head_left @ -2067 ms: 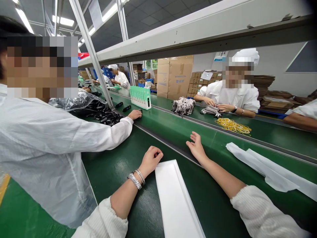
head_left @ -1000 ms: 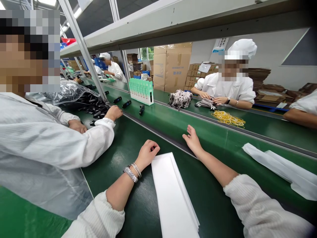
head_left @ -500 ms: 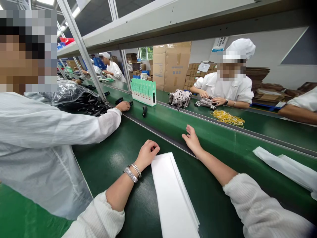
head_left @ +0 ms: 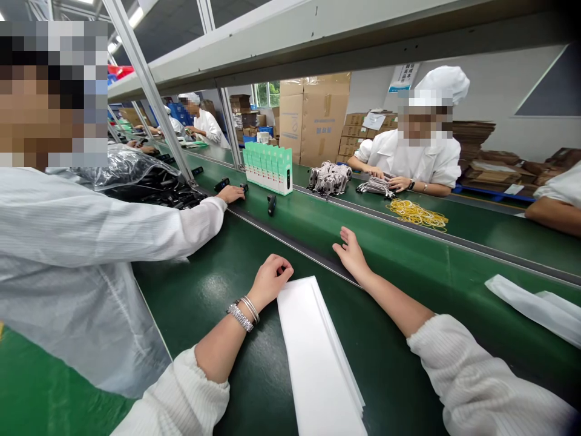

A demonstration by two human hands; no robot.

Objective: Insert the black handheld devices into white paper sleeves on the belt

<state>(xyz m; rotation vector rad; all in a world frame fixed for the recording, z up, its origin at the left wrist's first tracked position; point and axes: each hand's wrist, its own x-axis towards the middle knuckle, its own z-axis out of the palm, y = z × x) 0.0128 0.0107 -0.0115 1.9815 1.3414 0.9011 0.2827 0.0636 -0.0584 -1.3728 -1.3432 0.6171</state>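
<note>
My left hand (head_left: 272,278) is closed, thumb against curled fingers, at the top corner of a stack of folded white sheets (head_left: 320,357). Whether anything is pinched inside it is hidden. Stretched out over the near edge of the green conveyor belt (head_left: 399,242) is my right hand (head_left: 351,254), fingers apart and holding nothing. Beyond it, on the belt, a small black device (head_left: 271,205) stands near a row of green and white boxes (head_left: 269,169). Farther right along the belt lie white pouch-like pieces (head_left: 535,309).
At left a co-worker's hand (head_left: 232,193) touches a small dark device on the belt, beside a heap of black items (head_left: 170,197). Across the belt another person handles bundled cables (head_left: 376,186) near yellow-white bands (head_left: 417,213). A shelf beam (head_left: 318,42) crosses overhead.
The green and white boxes, the black device and the white pieces have shifted right with the belt. The co-worker's hand at left moved slightly right. Both my hands stay almost still.
</note>
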